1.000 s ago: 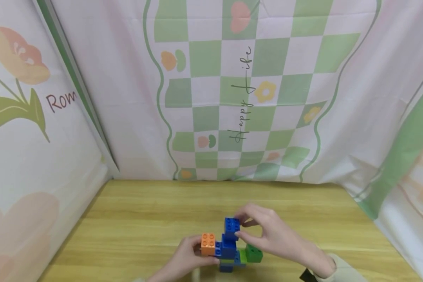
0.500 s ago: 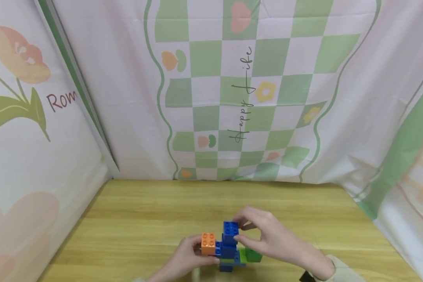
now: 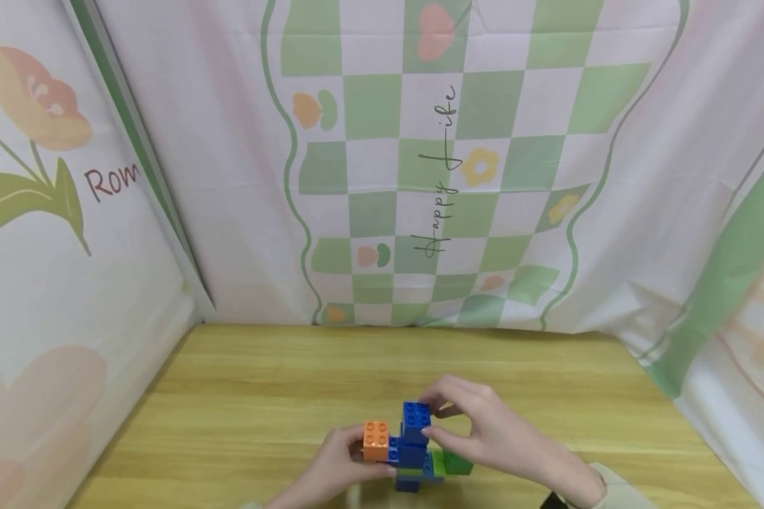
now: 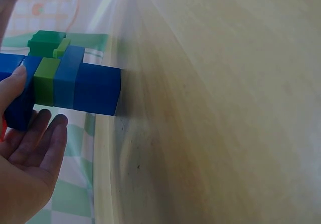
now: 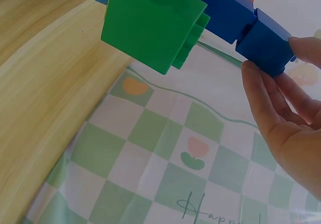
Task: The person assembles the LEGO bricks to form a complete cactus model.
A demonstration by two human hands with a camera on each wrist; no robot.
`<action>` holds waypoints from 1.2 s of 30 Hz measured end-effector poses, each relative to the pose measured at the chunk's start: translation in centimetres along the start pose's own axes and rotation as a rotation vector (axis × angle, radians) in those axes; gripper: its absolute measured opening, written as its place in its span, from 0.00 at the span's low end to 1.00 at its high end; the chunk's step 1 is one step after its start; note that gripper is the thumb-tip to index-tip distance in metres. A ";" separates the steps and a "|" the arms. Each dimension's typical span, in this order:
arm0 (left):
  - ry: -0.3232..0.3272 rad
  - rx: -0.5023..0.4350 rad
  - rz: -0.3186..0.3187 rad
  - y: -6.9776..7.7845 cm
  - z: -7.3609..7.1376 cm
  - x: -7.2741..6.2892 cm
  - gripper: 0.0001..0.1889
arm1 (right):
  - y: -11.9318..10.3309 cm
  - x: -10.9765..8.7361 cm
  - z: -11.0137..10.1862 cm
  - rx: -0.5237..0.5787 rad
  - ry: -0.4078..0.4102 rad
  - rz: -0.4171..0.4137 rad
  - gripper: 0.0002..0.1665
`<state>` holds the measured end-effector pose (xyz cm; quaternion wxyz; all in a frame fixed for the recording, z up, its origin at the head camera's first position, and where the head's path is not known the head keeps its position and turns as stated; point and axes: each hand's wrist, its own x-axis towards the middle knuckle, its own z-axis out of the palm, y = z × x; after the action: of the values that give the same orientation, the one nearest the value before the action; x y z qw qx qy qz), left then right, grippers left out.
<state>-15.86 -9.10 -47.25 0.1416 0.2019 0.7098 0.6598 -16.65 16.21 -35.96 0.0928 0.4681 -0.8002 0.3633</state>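
A toy-brick build stands near the table's front edge in the head view. My right hand [image 3: 490,431] pinches the blue brick [image 3: 416,423] at its top between thumb and fingers. In the right wrist view that brick sits slightly askew against the blue brick below [image 5: 228,13], with a narrow dark notch between them. My left hand [image 3: 334,463] grips the build's left arm, its thumb on a blue brick [image 4: 22,96] in the left wrist view. An orange brick [image 3: 375,440] tops that arm. On the other side a lime brick [image 3: 439,461] bears a green brick [image 5: 148,30].
The wooden table [image 3: 261,375] spreads around the build. A checked, printed curtain [image 3: 433,177] hangs behind it, and further printed cloth [image 3: 70,304] closes the left side. A dark band [image 3: 554,500] shows at the right wrist.
My right hand has lowered the blue brick and shifted it slightly left, onto the blue brick below. The left hand has stayed in place.
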 end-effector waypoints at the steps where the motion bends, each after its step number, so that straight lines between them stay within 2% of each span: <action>1: 0.000 -0.002 -0.004 0.0 0.0 0.0 0.22 | 0.0 0.0 0.0 0.001 -0.001 -0.003 0.16; 5: -0.001 -0.004 -0.012 0.0 -0.1 0.0 0.22 | -0.2 0.1 0.0 0.002 -0.013 -0.011 0.17; 15: 0.003 0.017 0.015 -0.3 0.0 0.0 0.23 | -0.3 0.2 0.1 -0.017 -0.010 -0.027 0.15; 36: 0.003 -0.007 0.012 0.2 0.1 -0.1 0.22 | -0.4 0.0 0.7 0.052 0.016 0.060 0.12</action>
<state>-15.74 -9.04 -47.05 0.1374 0.2045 0.7065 0.6635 -16.23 15.65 -36.24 0.0761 0.4435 -0.8033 0.3902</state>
